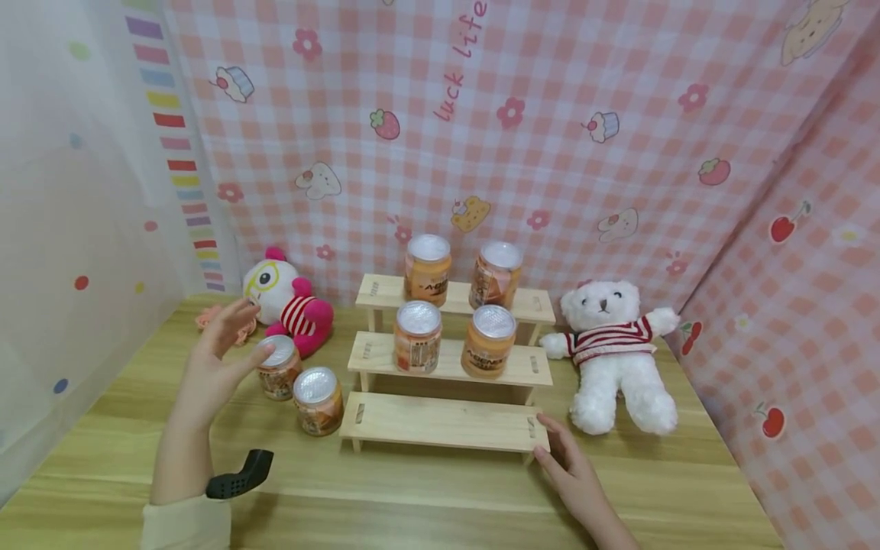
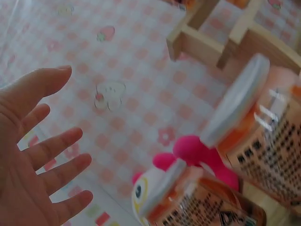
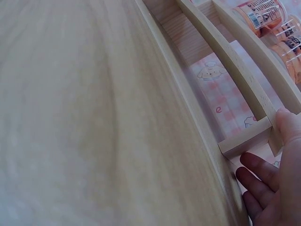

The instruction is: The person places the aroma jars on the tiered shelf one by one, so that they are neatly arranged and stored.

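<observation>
"At the near right, what is the right hand (image 1: 580,477) holding?"

"It isn't clenched. Its slack, fairly straight fingers rest against the right end of the lowest step (image 1: 447,422) of a three-tier wooden stand (image 1: 451,365)."

"And the jars?"

"Two are on the table (image 1: 385,496), left of that step: the nearer jar (image 1: 319,410) and, just behind it to the left, the farther jar (image 1: 278,383). Four more stand on the upper tiers."

"Can you read those two?"

"No. The left wrist view gives rows of small dark print, too blurred."

"What about the left hand (image 1: 213,370)?"

"Released and spread wide, thumb out towards the farther jar. The wrist view shows a gap, so it grasps nothing."

"Further up the stand?"

"On the middle tier, the right-hand jar (image 1: 488,349) reads roughly 'A-DENE' before the label curves away; the left-hand jar (image 1: 417,344) has print too small to make out. Behind, on the top tier, the left jar (image 1: 426,276) shows 'A-DEN'; beside it stands the sixth jar (image 1: 495,283)."

"And at the very back?"

"Pink checked curtain (image 1: 426,168), lettered 'luck life' in red."
</observation>
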A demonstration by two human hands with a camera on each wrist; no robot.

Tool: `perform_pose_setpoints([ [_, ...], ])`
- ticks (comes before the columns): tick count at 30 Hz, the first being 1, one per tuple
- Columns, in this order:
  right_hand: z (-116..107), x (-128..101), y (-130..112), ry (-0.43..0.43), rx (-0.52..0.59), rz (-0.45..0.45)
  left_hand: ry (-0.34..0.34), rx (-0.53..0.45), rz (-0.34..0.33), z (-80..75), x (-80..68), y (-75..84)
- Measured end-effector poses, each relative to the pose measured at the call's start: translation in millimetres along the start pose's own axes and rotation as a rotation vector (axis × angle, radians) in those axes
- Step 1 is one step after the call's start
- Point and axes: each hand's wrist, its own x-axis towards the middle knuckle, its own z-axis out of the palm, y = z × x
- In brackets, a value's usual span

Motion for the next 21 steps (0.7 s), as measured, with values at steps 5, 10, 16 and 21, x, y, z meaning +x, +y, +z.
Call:
perform_pose_setpoints([
  [5, 0.0, -0.4, -0.1, 0.009, -0.003, -0.012, -0.025, 0.027, -0.046, -5.1, 0.0, -20.6],
  [10, 0.0, -0.6, 0.0, 0.005, 0.004, -0.026, -0.076, -0.009, -0.132, -6.3, -0.3, -40.6],
  [16, -0.4, -0.2, -0.5, 0.009, -0.004, -0.005, -0.118, -0.016, -0.165, -3.7, -1.4, -60.3],
  [21, -0.3, 0.0, -0.5, 0.008, -0.010, 0.002, -0.147, -0.031, -0.183, -1.9, -3.7, -70.0],
])
